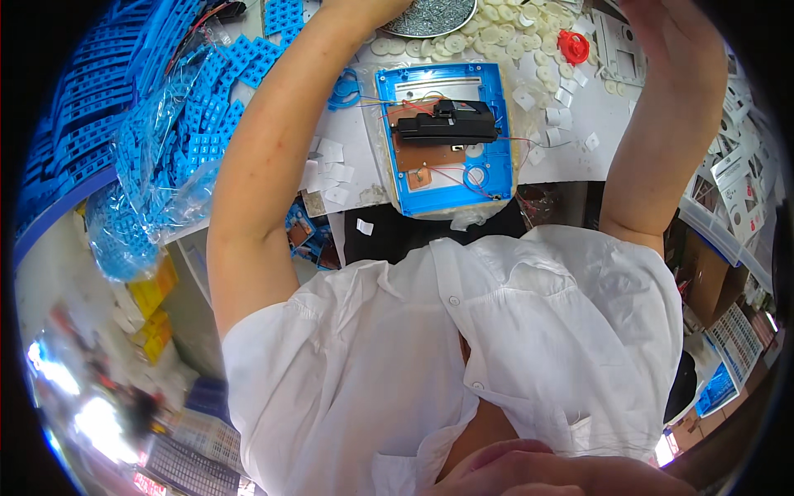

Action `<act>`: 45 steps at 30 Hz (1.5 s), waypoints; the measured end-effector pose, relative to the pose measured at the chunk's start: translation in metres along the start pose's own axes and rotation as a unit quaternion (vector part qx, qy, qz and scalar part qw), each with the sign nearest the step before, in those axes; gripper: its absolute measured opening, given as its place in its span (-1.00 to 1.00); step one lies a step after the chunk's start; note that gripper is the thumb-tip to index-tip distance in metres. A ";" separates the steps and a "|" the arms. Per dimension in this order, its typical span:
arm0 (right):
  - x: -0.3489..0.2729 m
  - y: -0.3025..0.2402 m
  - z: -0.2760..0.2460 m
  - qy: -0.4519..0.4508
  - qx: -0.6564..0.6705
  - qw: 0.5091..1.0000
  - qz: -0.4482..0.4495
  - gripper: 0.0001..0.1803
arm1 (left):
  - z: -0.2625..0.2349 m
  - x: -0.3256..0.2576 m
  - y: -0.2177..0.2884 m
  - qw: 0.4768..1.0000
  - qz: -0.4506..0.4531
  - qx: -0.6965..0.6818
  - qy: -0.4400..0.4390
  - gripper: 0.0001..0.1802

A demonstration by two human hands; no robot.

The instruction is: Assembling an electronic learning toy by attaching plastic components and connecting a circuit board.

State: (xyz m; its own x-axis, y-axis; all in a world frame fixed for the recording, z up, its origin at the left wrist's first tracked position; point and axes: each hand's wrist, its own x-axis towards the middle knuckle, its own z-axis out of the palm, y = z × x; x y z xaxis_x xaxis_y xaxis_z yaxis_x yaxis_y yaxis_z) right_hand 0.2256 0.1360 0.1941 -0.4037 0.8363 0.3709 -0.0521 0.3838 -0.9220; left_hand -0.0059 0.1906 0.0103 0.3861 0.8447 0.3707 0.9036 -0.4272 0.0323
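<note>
Both my forearms reach away from me over the workbench and leave the picture at its top edge, so neither hand shows. My left forearm ends beside a metal bowl of small screws. My right forearm ends next to a white plastic housing. Between the arms lies a blue rectangular frame holding a brown circuit board with thin coloured wires. A black elongated part sits across the board.
A heap of white round discs and a red round part lie at the back. Clear bags of blue plastic parts fill the left. A blue ring and small white squares lie nearby. Bins stand at right.
</note>
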 end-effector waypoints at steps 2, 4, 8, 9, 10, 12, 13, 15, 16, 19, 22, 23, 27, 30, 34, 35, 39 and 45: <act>-0.002 0.009 -0.006 -0.031 0.045 0.999 -0.003 -0.34 | -0.010 0.001 0.001 0.999 0.002 0.032 0.030 -0.70; -0.009 0.025 -0.007 -0.047 0.123 0.991 -0.020 -0.30 | -0.015 0.001 -0.001 0.999 -0.018 0.030 0.030 -0.72; -0.033 0.042 0.000 -0.076 0.243 0.966 -0.044 -0.35 | -0.042 -0.020 0.014 0.990 -0.018 -0.135 0.046 -0.75; -0.040 0.043 0.005 -0.081 0.265 0.960 -0.050 -0.38 | -0.060 -0.038 0.026 0.980 0.007 -0.182 0.076 -0.81; -0.052 0.038 0.008 -0.068 0.255 0.964 -0.034 -0.44 | -0.078 -0.060 0.043 0.965 0.035 -0.236 0.106 -0.81; -0.064 0.030 0.011 -0.103 0.248 0.962 -0.050 -0.51 | -0.106 -0.097 0.071 0.961 0.062 -0.266 0.053 -0.84; -0.066 0.029 0.014 -0.152 0.253 0.953 -0.074 -0.54 | -0.109 -0.110 0.081 0.957 0.057 -0.278 0.061 -0.83; -0.072 0.025 0.025 -0.201 0.265 0.938 -0.095 -0.59 | -0.109 -0.129 0.095 0.949 0.045 -0.302 0.073 -0.81; -0.074 0.022 0.026 -0.214 0.264 0.937 -0.082 -0.60 | -0.108 -0.133 0.096 0.948 0.043 -0.303 0.087 -0.80; -0.077 0.017 0.029 -0.220 0.263 0.938 -0.054 -0.63 | -0.107 -0.138 0.097 0.944 0.041 -0.307 0.114 -0.79; -0.081 0.011 0.040 -0.182 0.242 0.952 -0.047 -0.66 | -0.108 -0.137 0.097 0.943 0.043 -0.311 0.115 -0.79; -0.082 0.011 0.040 -0.178 0.241 0.953 -0.046 -0.66 | -0.107 -0.135 0.097 0.940 0.045 -0.315 0.120 -0.79; -0.080 0.017 0.041 -0.184 0.248 0.950 -0.040 -0.67 | -0.106 -0.134 0.098 0.937 0.049 -0.320 0.129 -0.79; -0.084 0.013 0.041 -0.164 0.231 0.958 -0.033 -0.66 | -0.105 -0.131 0.096 0.936 0.071 -0.318 0.133 -0.78; -0.083 0.021 0.038 -0.144 0.219 0.964 -0.047 -0.66 | -0.109 -0.109 0.081 0.918 0.089 -0.364 0.130 -0.75; -0.083 0.024 0.038 -0.135 0.205 0.968 -0.055 -0.66 | -0.106 -0.098 0.070 0.916 0.074 -0.363 0.153 -0.73; -0.075 0.036 0.032 -0.136 0.221 0.963 -0.078 -0.64 | -0.070 -0.031 0.058 0.929 -0.098 -0.205 0.293 -0.79; -0.077 0.038 0.023 -0.136 0.228 0.960 -0.087 -0.65 | -0.117 -0.115 0.055 0.958 0.021 -0.285 -0.028 -0.46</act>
State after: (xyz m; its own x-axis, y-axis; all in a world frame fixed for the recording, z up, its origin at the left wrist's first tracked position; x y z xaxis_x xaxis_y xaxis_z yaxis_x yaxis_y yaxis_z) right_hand 0.2332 0.0773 0.1283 -0.5730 0.6186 0.5376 -0.5089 0.2455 -0.8250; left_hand -0.0225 0.0325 0.0781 0.4430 0.8322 0.3335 0.6454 -0.5543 0.5256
